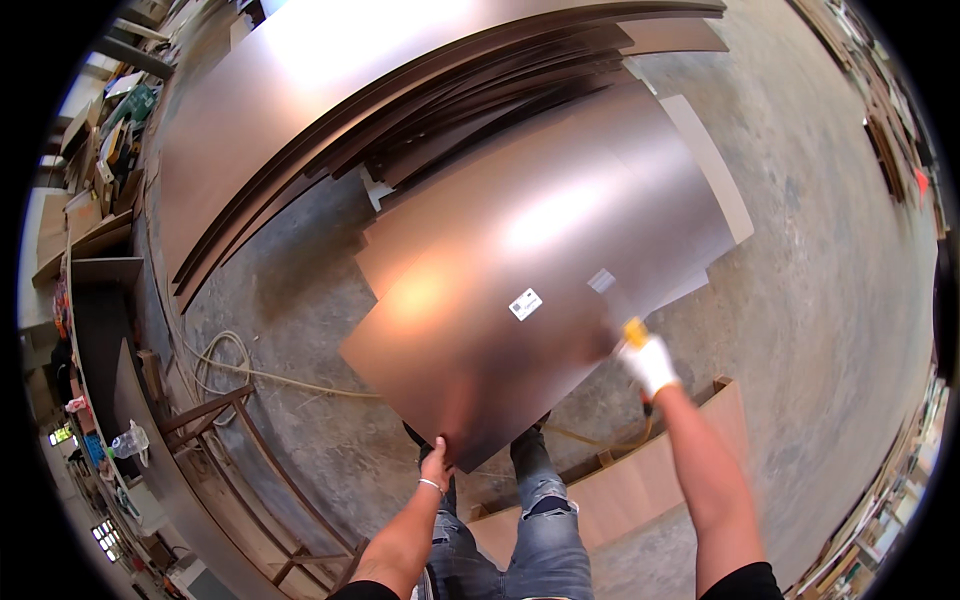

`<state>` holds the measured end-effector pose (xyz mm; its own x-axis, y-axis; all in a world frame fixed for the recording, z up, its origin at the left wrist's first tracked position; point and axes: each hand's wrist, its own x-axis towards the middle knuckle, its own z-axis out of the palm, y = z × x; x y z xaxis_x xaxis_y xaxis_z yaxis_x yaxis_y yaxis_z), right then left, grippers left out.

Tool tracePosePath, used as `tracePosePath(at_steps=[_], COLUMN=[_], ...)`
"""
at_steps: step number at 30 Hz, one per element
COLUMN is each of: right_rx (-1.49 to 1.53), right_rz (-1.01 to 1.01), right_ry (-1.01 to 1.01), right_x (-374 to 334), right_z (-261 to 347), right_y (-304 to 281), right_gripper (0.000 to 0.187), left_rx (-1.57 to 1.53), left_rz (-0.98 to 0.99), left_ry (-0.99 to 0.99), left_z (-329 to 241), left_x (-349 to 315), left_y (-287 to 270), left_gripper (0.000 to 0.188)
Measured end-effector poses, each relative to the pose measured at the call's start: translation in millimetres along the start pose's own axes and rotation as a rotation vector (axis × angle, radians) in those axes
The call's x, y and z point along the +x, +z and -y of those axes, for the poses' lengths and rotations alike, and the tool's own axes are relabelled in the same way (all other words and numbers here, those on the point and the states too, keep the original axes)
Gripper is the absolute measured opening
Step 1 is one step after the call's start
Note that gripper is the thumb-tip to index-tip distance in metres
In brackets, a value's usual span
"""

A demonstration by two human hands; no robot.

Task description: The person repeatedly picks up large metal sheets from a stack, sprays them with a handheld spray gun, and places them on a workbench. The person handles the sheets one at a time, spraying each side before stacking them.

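Left hand (436, 462) on white-labelled brown sheet (520, 290)

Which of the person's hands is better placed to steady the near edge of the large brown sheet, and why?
Left, probably. The bare left hand already grips the large brown sheet at its near edge, by the knees. The gloved right hand sits farther up the sheet's right side.

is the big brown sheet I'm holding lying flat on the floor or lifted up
Lifted. The brown sheet is tilted, its near edge raised above the legs by the left hand and gloved right hand.
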<state>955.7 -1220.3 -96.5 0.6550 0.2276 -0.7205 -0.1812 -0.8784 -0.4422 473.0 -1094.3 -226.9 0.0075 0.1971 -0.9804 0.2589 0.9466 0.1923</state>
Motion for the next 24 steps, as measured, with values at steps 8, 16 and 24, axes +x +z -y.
tracePosePath(at_steps=[8,16,24], right_rx=[-0.685,-0.048,-0.467], right_rz=[0.458,-0.176,0.056], right_ry=[-0.3,0.063,-0.258], right_x=[-204.5,-282.2,-358.7], right_z=[-94.6,-205.0,-105.9], right_y=[172.4,175.4,156.0], right_gripper=[0.024,0.015,0.025], left_rx=[-0.08,0.1,-0.058], left_rz=[0.086,0.457,0.55], left_ry=[0.169,0.105,0.425], left_z=[-86.5,-135.0,-143.3], left_x=[6.5,-144.9,-292.7], left_y=[-35.9,-52.1,30.0], left_gripper=[0.077,0.062,0.032])
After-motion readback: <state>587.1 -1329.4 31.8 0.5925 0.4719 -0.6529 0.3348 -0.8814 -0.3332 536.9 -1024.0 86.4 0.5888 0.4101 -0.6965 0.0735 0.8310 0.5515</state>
